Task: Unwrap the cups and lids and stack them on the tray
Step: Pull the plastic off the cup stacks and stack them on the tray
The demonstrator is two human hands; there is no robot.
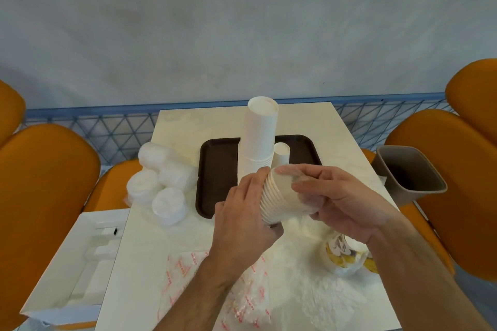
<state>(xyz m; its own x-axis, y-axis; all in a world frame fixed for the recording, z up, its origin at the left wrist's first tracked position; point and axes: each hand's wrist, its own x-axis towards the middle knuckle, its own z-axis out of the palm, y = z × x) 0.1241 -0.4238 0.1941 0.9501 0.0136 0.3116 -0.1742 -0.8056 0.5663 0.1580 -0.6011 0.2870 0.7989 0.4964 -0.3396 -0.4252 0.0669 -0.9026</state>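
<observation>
both hands (290, 204) gripping cup stack (282, 197)

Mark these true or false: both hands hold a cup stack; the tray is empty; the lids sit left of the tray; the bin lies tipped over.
1. Both hands hold a cup stack. True: the left hand and right hand grip the held stack.
2. The tray is empty. False: the tray bears a tall stack.
3. Lids sit left of the tray. True: lids.
4. The bin lies tipped over. False: the bin stands upright.
</observation>
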